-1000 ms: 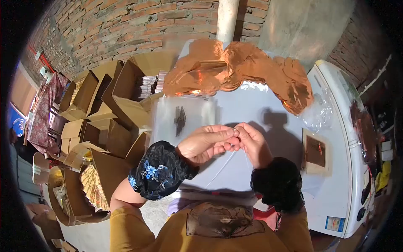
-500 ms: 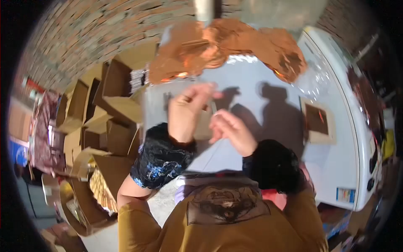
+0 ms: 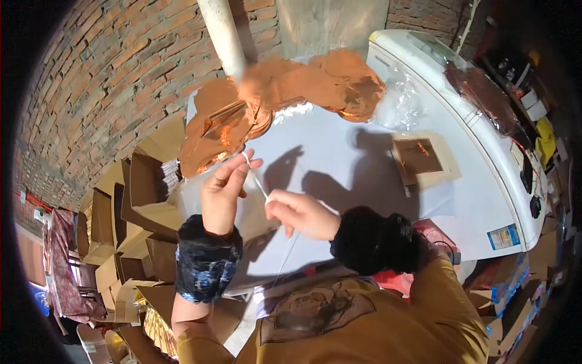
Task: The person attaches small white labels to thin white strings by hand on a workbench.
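Head view: both hands are raised over the white counter [image 3: 364,200], a thin white strip [image 3: 257,178] stretched between them. The left hand [image 3: 223,189] pinches the strip's upper end between thumb and forefinger, its other fingers loosely curled. The right hand [image 3: 301,213] is closed in a narrow pinch on the lower end. The strip runs aslant, above the counter and not touching it. A heap of copper foil [image 3: 285,91] lies along the far edge, with clear bags [image 3: 400,100] just beside it. A cardboard tray [image 3: 422,160] sits well to the right. Open boxes [image 3: 139,200] stand left of the counter.
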### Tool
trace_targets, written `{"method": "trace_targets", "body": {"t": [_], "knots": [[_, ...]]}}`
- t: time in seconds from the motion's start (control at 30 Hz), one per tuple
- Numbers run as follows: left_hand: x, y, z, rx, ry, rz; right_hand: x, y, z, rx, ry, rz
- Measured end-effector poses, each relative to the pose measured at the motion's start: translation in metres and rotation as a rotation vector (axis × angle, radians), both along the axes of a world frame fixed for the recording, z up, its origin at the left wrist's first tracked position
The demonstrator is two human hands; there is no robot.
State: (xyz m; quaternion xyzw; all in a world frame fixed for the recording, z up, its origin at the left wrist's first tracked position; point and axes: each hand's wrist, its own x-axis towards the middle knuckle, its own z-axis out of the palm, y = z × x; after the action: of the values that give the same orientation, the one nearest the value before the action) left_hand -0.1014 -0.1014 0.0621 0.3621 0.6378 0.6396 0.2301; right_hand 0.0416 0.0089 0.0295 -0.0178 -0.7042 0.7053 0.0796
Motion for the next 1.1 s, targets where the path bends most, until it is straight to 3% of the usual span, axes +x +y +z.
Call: {"method": "trace_targets", "body": {"t": [0.07, 0.1, 0.13, 0.2, 0.27, 0.43, 0.47, 0.53, 0.63, 0.77, 0.87, 0.9, 1.0, 1.1], "knots": [[-0.004, -0.004, -0.009, -0.136, 0.401, 0.051, -0.003, 0.011, 0.012, -0.052, 0.112, -0.023], [-0.004, -0.01, -0.011, -0.266, 0.476, -0.085, -0.006, 0.022, 0.019, -0.075, 0.171, -0.039], [0.008, -0.013, 0.003, -0.288, 0.404, -0.244, -0.009, 0.036, 0.026, -0.029, 0.139, -0.071], [0.009, -0.018, 0.012, -0.17, -0.168, -0.429, -0.015, 0.053, 0.016, 0.057, 0.107, -0.077], [0.009, -0.01, 0.004, 0.088, -0.325, -0.239, -0.009, 0.04, 0.005, -0.008, 0.036, -0.046], [0.0, -0.006, -0.007, -0.059, 0.143, -0.252, 0.003, 0.026, 0.026, -0.005, 0.118, 0.045], [0.0, -0.01, -0.005, -0.25, 0.211, -0.322, 0.002, 0.035, 0.033, -0.031, 0.155, 0.033], [0.008, -0.017, -0.003, -0.201, 0.002, -0.512, 0.001, 0.056, 0.044, -0.036, 0.12, -0.066], [-0.001, -0.02, 0.011, -0.105, -0.298, -0.763, -0.009, 0.066, 0.014, 0.105, 0.015, -0.043], [0.006, -0.013, 0.011, 0.134, -0.418, -0.355, 0.002, 0.017, 0.007, 0.225, -0.081, 0.07], [-0.011, -0.017, -0.025, -0.256, 0.079, -0.459, 0.003, 0.021, 0.032, 0.141, 0.069, 0.003], [-0.009, -0.019, -0.02, -0.369, -0.009, -0.518, -0.004, 0.037, 0.029, 0.083, 0.009, -0.073], [0.002, -0.024, -0.011, -0.012, -0.415, -0.547, -0.017, 0.063, 0.016, 0.215, -0.041, -0.112], [0.004, -0.016, -0.01, 0.039, -0.385, -0.374, -0.01, 0.023, -0.006, 0.279, -0.127, 0.023]]}}
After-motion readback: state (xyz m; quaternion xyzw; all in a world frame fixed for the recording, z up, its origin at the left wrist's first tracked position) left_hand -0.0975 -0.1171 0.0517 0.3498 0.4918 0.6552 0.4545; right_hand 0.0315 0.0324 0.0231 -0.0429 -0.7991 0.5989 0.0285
